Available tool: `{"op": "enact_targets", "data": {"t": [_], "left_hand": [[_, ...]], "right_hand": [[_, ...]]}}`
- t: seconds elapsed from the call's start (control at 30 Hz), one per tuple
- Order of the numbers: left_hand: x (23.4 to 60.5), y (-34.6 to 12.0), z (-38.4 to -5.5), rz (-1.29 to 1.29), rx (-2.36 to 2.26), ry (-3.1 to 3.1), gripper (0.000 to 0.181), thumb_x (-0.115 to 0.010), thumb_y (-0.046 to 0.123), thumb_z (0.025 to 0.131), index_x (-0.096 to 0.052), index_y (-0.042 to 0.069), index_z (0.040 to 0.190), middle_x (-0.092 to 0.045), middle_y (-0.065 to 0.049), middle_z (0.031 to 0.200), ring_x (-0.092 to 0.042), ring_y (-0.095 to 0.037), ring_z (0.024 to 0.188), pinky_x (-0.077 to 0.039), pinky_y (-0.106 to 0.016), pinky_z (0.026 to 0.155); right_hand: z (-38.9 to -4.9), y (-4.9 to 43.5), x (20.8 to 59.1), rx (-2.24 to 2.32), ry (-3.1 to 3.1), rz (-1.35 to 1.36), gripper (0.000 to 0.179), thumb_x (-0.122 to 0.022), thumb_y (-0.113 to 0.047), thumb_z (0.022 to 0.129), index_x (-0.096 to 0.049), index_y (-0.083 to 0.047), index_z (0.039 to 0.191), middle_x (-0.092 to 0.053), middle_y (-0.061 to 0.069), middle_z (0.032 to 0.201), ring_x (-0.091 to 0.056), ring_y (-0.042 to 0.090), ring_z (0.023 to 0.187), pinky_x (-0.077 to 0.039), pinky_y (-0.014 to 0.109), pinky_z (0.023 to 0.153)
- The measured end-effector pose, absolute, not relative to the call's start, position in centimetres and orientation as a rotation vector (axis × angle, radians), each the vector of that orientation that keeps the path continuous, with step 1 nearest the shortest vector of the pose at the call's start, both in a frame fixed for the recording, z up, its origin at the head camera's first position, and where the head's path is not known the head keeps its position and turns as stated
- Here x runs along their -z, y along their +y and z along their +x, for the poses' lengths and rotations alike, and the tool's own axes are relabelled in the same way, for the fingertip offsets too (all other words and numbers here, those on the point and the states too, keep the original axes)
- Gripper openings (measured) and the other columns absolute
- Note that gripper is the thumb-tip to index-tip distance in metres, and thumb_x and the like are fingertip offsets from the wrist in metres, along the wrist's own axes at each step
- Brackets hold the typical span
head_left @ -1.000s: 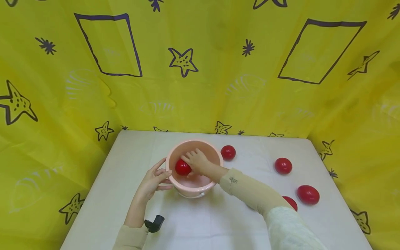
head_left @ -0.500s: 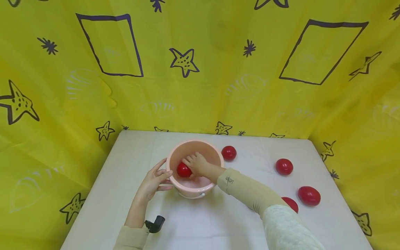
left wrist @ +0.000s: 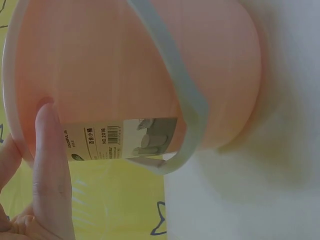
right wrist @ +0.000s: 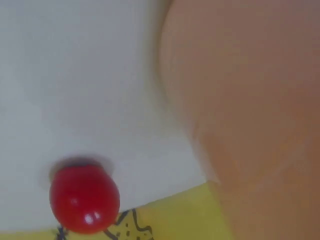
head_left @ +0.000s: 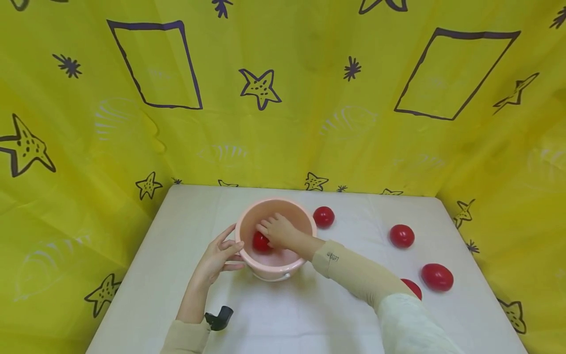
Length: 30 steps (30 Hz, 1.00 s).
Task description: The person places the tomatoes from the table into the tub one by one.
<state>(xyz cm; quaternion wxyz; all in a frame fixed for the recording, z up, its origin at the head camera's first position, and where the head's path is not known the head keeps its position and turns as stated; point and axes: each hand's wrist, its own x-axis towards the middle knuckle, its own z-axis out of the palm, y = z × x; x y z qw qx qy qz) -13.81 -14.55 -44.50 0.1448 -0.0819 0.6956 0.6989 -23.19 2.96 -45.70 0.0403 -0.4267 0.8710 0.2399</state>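
Note:
A pink bucket point(head_left: 272, 269) with a pale handle point(left wrist: 192, 107) stands upright on the white table. My left hand point(head_left: 217, 256) holds its left side, thumb at the rim. In the left wrist view a finger point(left wrist: 51, 172) presses the outer wall beside a printed label point(left wrist: 122, 140). My right hand point(head_left: 278, 232) reaches down inside the bucket, its fingers over a glossy red ball point(head_left: 262, 242). The hand hides part of that ball, and the thumb is out of sight. In the right wrist view the bucket wall or skin fills the right side, too blurred to tell.
Another red ball point(head_left: 324, 217) lies just right of the bucket, also seen in the right wrist view as a red ball point(right wrist: 85, 199). Further right lie red balls point(head_left: 402, 236), one partly behind the right sleeve point(head_left: 362, 275). A yellow patterned curtain point(head_left: 283, 132) surrounds the table point(head_left: 199, 206).
Inside the bucket, the red ball has shifted slightly right and down in the head view, and my right hand now covers more of it. My left hand and the bucket have stayed put.

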Motion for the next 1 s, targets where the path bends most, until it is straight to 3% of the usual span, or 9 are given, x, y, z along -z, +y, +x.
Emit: {"op": "enact_targets", "data": {"t": [0.27, 0.47, 0.67, 0.8, 1.0], "left_hand": [[44.4, -14.8, -13.7, -0.225, -2.009, 2.008, 0.065, -0.06, 0.016, 0.089, -0.027, 0.017, 0.145, -0.061, -0.011, 0.092, -0.067, -0.022, 0.075, -0.056, -0.038, 0.065], [44.5, -14.6, -13.8, -0.229, -2.011, 2.006, 0.065, -0.061, 0.016, 0.088, -0.027, 0.018, 0.145, -0.062, -0.008, 0.091, -0.067, -0.023, 0.076, -0.056, -0.037, 0.065], [44.6, -14.7, -13.8, -0.246, -2.016, 2.012, 0.065, -0.06, 0.016, 0.088, -0.028, 0.019, 0.144, -0.062, -0.014, 0.095, -0.067, -0.023, 0.076, -0.056, -0.037, 0.064], [44.6, -14.8, -13.8, -0.247, -2.021, 2.006, 0.065, -0.061, 0.016, 0.088, -0.028, 0.02, 0.144, -0.062, -0.014, 0.096, -0.067, -0.022, 0.076, -0.056, -0.037, 0.065], [44.7, -14.8, -13.9, -0.238, -2.025, 1.994, 0.064, -0.06, 0.013, 0.089, -0.028, 0.019, 0.144, -0.063, -0.009, 0.091, -0.067, -0.021, 0.075, -0.057, -0.036, 0.065]], "right_hand": [[-23.5, 5.9, 42.9, 0.084, 3.062, -1.331, 0.056, -0.059, -0.035, 0.087, -0.039, -0.013, 0.135, -0.047, 0.007, 0.132, -0.042, 0.024, 0.122, -0.032, 0.045, 0.105], [-25.7, 10.8, 42.6, 0.537, 3.305, -0.895, 0.054, -0.057, -0.034, 0.089, -0.04, -0.012, 0.135, -0.045, 0.014, 0.132, -0.04, 0.031, 0.123, -0.029, 0.053, 0.104], [-27.3, 15.3, 46.3, 0.625, 3.269, -0.448, 0.059, -0.053, -0.036, 0.09, -0.036, -0.005, 0.137, -0.041, 0.02, 0.134, -0.036, 0.036, 0.125, -0.026, 0.056, 0.103], [-27.3, 16.9, 49.2, 0.619, 3.134, -0.23, 0.07, -0.06, -0.041, 0.085, -0.031, -0.005, 0.138, -0.037, 0.021, 0.136, -0.033, 0.037, 0.125, -0.023, 0.056, 0.104], [-26.7, 18.0, 52.1, 0.566, 3.023, -0.108, 0.084, -0.063, -0.051, 0.08, -0.027, -0.005, 0.14, -0.034, 0.021, 0.137, -0.03, 0.037, 0.125, -0.019, 0.058, 0.105]]}}
